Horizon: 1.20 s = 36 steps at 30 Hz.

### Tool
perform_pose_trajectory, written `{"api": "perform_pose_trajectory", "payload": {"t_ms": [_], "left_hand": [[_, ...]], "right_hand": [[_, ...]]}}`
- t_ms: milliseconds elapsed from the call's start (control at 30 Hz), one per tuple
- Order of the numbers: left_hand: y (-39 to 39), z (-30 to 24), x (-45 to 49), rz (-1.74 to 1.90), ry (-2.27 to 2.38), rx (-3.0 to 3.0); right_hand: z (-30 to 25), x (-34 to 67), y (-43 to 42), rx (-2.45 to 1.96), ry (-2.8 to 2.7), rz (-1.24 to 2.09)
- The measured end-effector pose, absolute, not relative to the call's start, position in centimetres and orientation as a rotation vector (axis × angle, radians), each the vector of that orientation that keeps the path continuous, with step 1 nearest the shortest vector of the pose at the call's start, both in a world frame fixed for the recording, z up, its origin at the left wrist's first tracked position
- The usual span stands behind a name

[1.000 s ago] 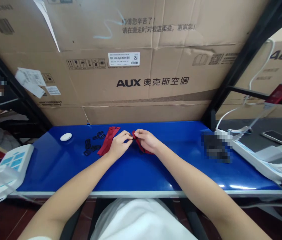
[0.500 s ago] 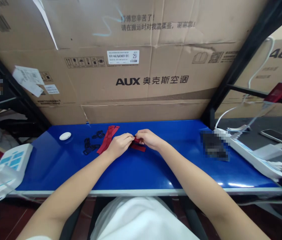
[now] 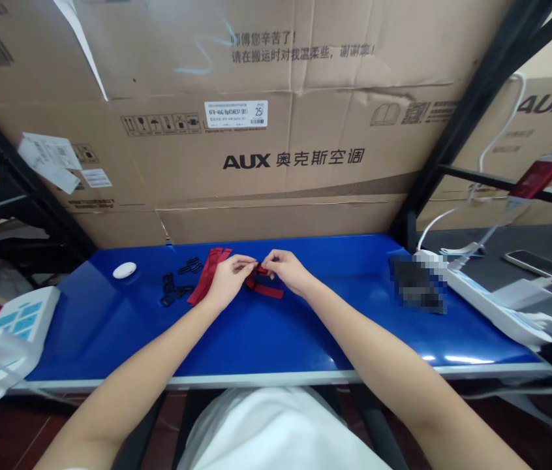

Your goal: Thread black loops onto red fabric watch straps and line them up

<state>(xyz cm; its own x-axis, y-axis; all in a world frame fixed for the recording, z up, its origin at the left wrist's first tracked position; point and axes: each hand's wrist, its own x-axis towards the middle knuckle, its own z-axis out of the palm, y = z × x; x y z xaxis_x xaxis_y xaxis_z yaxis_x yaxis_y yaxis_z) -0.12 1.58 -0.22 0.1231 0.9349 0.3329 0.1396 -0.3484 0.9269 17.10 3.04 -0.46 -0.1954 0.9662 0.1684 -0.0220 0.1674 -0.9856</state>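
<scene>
Between my two hands is a red webbing strap (image 3: 269, 292), its tail slanting down to the right over the blue table. A small black buckle (image 3: 258, 266) shows at its upper part, partly covered by fingertips. My left hand (image 3: 231, 277) pinches the buckle from the left. Thumb and finger of my right hand (image 3: 288, 271) are closed on the strap's upper end. Beside my left hand lies a bundle of red straps (image 3: 209, 274), partly hidden by that hand. Several loose black buckles (image 3: 168, 287) are scattered to the left of the bundle.
A white round object (image 3: 124, 270) sits at the table's (image 3: 305, 339) left. White power strips (image 3: 24, 316) flank both sides, with cables. A blurred dark item (image 3: 417, 284) lies at right. A large cardboard box (image 3: 276, 183) stands behind, between black frame posts. Another person is at far left.
My left fingers have loosened and spread a little, so more of the black buckle and strap shows between my hands. The camera view has shifted slightly.
</scene>
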Motion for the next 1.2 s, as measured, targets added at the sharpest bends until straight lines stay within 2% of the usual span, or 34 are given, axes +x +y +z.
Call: {"api": "perform_pose_trajectory", "payload": {"t_ms": [233, 500, 567, 700, 767, 967, 1100, 1200], "left_hand": [[1.3, 0.0, 0.0, 1.239, 1.017, 1.333], [1.8, 0.0, -0.7, 1.154, 0.859, 1.052], [2.1, 0.2, -1.0, 1.174, 0.876, 1.055], [2.4, 0.7, -1.5, 1.246, 0.888, 1.068], [2.6, 1.0, -2.0, 1.266, 0.907, 1.098], [4.0, 1.6, -5.4, 1.302, 1.214, 1.535], [4.9, 1.1, -7.1, 1.189, 1.503, 1.705], [4.6, 0.7, -6.2, 1.154, 1.445, 1.649]], "right_hand": [[-0.6, 16.9, 2.8, -0.953, -1.46, 1.122], [-0.5, 17.2, 3.0, -0.794, -1.419, 1.298], [-0.6, 17.5, 3.2, -0.902, -1.511, 1.193], [-0.7, 18.3, 3.1, -1.4, -1.889, 0.697], [-0.5, 18.4, 2.7, -1.6, -2.049, 0.628], [0.5, 19.5, 2.9, -1.774, -1.981, 0.796], [0.8, 20.5, 3.6, -1.48, -1.671, 1.116], [1.3, 20.4, 3.5, -1.207, -1.553, 1.214]]}}
